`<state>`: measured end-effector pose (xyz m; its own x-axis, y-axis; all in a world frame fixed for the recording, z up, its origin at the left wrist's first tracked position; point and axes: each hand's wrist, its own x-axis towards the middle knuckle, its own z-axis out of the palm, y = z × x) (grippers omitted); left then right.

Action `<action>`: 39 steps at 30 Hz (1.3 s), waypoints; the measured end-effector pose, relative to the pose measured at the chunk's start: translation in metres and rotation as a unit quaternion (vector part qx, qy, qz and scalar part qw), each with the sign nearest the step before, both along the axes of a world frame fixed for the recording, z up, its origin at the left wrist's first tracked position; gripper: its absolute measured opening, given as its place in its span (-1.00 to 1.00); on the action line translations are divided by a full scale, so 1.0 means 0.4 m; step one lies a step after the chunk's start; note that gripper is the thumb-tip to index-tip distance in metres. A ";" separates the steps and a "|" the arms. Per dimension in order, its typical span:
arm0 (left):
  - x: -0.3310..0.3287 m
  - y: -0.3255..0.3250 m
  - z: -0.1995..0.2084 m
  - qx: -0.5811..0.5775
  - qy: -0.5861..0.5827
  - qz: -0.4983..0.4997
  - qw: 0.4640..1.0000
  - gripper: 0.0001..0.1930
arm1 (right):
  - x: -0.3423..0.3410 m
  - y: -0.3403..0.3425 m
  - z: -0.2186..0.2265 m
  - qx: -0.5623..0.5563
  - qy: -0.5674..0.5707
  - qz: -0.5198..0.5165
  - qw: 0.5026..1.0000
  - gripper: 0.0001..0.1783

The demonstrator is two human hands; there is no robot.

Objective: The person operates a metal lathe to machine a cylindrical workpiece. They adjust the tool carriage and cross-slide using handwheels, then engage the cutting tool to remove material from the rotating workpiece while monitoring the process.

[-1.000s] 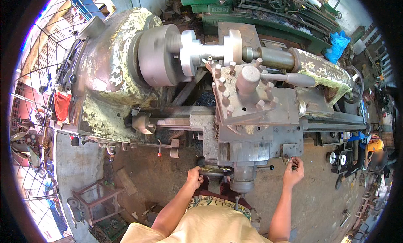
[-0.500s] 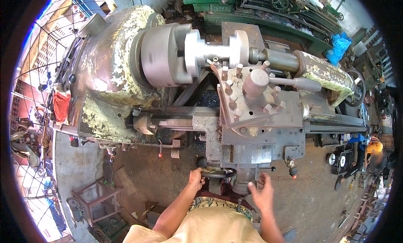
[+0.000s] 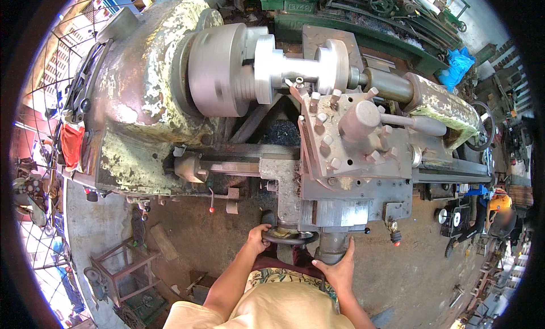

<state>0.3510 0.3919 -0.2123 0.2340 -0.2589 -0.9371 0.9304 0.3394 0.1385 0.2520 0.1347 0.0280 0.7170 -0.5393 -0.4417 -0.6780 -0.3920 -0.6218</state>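
Observation:
A large metal lathe is in front of me. Its chuck (image 3: 218,70) holds a shiny spool-shaped metal workpiece (image 3: 301,69), supported at its right end by the tailstock (image 3: 392,85). Both look smeared, as if spinning. The tool post (image 3: 360,122), with several square-headed bolts, stands just in front, its cutting tool (image 3: 297,86) close to the workpiece's narrow middle. My left hand (image 3: 259,238) is closed round the left rim of the carriage handwheel (image 3: 289,237). My right hand (image 3: 339,265) curves round the cross-slide dial (image 3: 331,248), thumb on the near side and fingers on the right.
A red-knobbed lever (image 3: 212,203) hangs at the left front, another (image 3: 395,238) at the right. A metal frame stand (image 3: 122,269) sits on the floor at left. Behind are a green machine (image 3: 352,31) and a blue bag (image 3: 456,66). A person in orange (image 3: 499,203) is at far right.
My right hand has moved left from beside the cross-slide dial and closed onto it. My left hand stays on the handwheel rim. The view has shifted slightly.

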 end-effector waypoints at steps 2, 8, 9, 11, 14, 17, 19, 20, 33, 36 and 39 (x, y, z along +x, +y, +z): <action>-0.022 -0.055 0.057 0.125 -0.038 0.025 0.991 -0.84 | 0.007 0.002 0.002 -0.017 -0.008 0.003 1.000 0.38; -0.065 -0.166 0.208 0.257 -0.142 -0.011 0.956 -0.89 | 0.009 0.001 -0.004 -0.029 -0.009 -0.003 1.000 0.34; -0.060 -0.160 0.214 0.249 -0.135 -0.024 0.959 -0.86 | 0.008 0.000 -0.007 -0.018 -0.006 -0.005 1.000 0.34; -0.047 -0.143 0.213 0.237 -0.131 -0.040 0.962 -0.83 | 0.006 -0.003 -0.012 -0.007 -0.006 -0.007 1.000 0.34; -0.040 -0.126 0.201 0.229 -0.128 -0.045 0.964 -0.79 | 0.005 -0.005 -0.016 -0.017 -0.002 -0.007 1.000 0.33; -0.039 -0.120 0.193 0.233 -0.115 -0.039 0.965 -0.77 | 0.004 -0.007 -0.016 -0.031 0.003 -0.003 1.000 0.32; -0.036 -0.116 0.192 0.240 -0.110 -0.043 0.963 -0.74 | 0.002 -0.013 -0.015 -0.004 0.007 -0.014 1.000 0.31; -0.034 -0.113 0.191 0.228 -0.104 -0.045 0.967 -0.74 | 0.001 -0.016 -0.016 0.008 0.009 -0.018 1.000 0.30; -0.030 -0.099 0.171 0.225 -0.109 -0.060 0.966 -0.66 | -0.013 -0.040 -0.039 0.010 0.010 -0.001 1.000 0.27; -0.030 -0.112 0.198 0.232 -0.103 -0.050 0.966 -0.54 | -0.012 -0.041 -0.035 0.010 0.009 0.004 1.000 0.27; -0.042 -0.140 0.224 0.236 -0.086 -0.045 0.967 -0.35 | -0.012 -0.044 -0.034 0.014 0.009 0.008 1.000 0.27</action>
